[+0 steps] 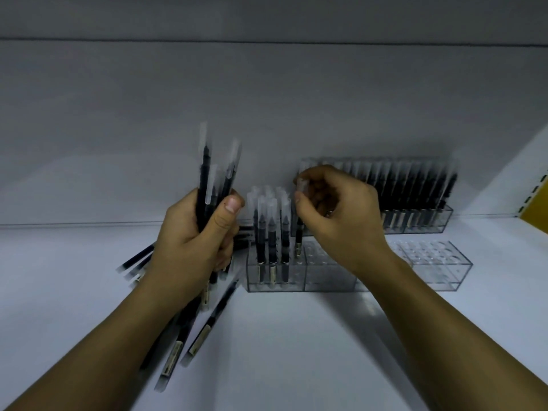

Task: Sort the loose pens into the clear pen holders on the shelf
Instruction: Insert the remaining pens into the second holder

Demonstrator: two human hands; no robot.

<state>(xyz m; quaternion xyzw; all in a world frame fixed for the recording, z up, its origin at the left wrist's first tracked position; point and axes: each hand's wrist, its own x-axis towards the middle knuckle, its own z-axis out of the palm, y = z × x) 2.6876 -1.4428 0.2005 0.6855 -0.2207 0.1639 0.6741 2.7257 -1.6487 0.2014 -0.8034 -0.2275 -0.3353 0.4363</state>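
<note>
Fingertips of the right hand (335, 209) pinched one pen (299, 229) above the half-filled front holder (299, 271) on the shelf (296, 351); a missed hole risked toppling neighbours, while the left hand (195, 232) clenched a bundle of pens (213, 179) liable to slip.

Dim white shelf (281, 351), pale back wall (267, 99)

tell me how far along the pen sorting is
Done: the back holder looks full of pens, and the front holder has its left columns filled. In hand: the right hand lowers one pen into the front holder, while the left hand has a bundle of pens in its grip. Left: loose pens on the shelf, with the rightmost holder empty.
</note>
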